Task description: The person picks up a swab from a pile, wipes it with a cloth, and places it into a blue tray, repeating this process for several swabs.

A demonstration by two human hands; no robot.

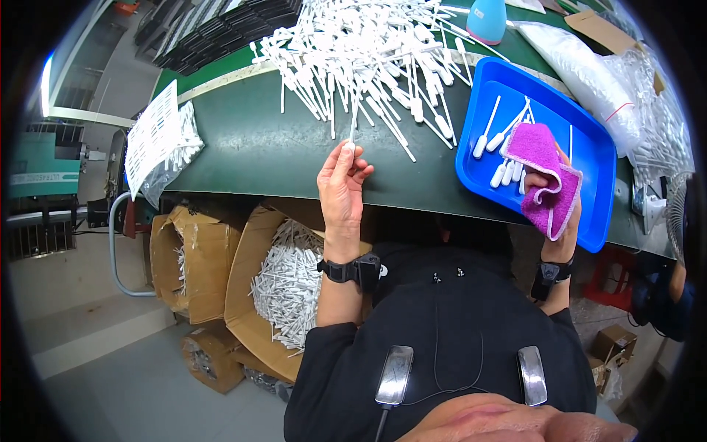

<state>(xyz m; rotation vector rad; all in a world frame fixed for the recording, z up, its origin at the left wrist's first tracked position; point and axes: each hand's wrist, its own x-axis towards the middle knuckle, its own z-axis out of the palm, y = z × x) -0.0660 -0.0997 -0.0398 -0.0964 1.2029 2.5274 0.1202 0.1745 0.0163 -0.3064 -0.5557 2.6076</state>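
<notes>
My left hand [342, 184] pinches the bulb end of a white plastic dropper [353, 124] between thumb and fingers. Its thin stem points away from me, toward a large heap of similar white droppers [361, 48] on the green table. Bunched in my right hand [570, 223] is a purple cloth [543, 147] with a pale edge; it hides part of the palm and fingers. That hand is over a blue tray [605, 202], where several droppers [481, 144] lie, some partly covered by the cloth.
A paper sheet [152, 140] and a bag of droppers [180, 147] lie at the table's left end. Black stacked trays [221, 33] stand at the back left. A blue bottle [487, 20] and plastic bags [582, 74] are at the back right. Below are cardboard boxes [243, 295].
</notes>
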